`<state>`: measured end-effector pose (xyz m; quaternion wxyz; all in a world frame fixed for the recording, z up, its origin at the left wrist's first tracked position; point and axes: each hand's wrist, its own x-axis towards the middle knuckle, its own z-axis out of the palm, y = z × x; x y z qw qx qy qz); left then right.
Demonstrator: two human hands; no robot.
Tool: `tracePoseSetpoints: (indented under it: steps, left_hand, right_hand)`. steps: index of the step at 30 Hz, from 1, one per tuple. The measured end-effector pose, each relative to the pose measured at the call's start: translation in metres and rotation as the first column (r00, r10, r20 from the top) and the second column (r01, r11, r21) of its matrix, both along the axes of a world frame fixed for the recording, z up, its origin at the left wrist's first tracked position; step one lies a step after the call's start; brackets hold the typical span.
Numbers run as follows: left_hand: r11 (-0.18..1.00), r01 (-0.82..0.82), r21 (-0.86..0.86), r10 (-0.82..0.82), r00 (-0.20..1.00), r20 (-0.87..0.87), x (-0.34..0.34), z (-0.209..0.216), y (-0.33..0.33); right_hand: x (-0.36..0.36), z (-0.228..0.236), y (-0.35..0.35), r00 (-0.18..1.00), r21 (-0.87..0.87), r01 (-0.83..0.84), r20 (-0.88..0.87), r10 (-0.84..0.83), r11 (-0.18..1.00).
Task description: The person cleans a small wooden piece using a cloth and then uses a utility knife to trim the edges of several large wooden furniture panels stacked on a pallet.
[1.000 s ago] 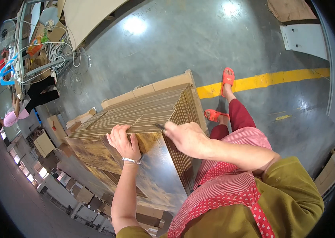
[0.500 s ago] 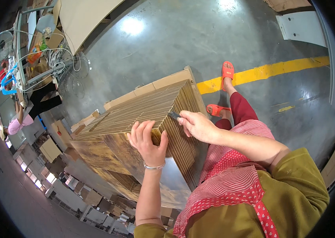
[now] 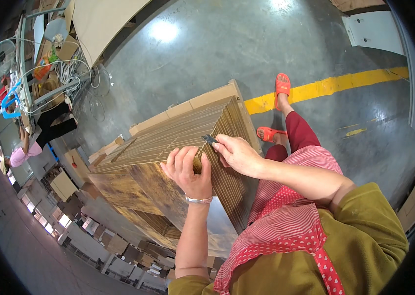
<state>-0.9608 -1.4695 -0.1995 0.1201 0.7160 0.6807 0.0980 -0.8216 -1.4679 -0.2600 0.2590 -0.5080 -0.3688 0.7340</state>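
Note:
A tall stack of wood-grain panels (image 3: 148, 183) stands in front of me, its many thin edges showing along two sides. My left hand (image 3: 190, 172) grips the top panel at its near corner, fingers curled over one edge and the thumb toward the other. In a pinch, my right hand (image 3: 237, 153) holds a small dark flat tool (image 3: 209, 139), its tip at the panel edges just beyond the left fingers. The tool's exact kind is too small to tell, and its rear part is hidden in the hand.
Beneath the stack lies a brown board (image 3: 188, 105) on the grey floor. A yellow floor line (image 3: 335, 89) runs past my red sandals. A beige board (image 3: 104, 24) is at the upper left, beside a cluttered metal frame (image 3: 23, 64) with cables. Another person (image 3: 26, 153) works at the far left.
My right hand has moved slightly up and left, bringing the dark tool closer to the left fingers. My left hand has shifted a little right along the corner.

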Motion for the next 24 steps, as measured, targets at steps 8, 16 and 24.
tracePoseSetpoints:
  steps: [8,16,24]
  left_hand:
    - [0.998,-0.012,-0.062,0.015,0.999,0.048,-0.003,0.004,-0.001]
    - [0.996,-0.08,-0.046,0.083,0.994,0.075,-0.008,-0.004,-0.005]
    - [0.993,-0.112,-0.019,0.113,0.992,0.046,0.0,-0.007,-0.002]
  right_hand:
    - [-0.001,-0.003,0.006,0.998,0.053,0.013,0.059,-0.016,0.999]
    - [-0.004,0.015,0.01,0.953,0.322,-0.165,0.294,0.068,0.932]
    - [-0.001,0.023,0.02,0.931,0.306,-0.22,0.349,0.106,0.926]
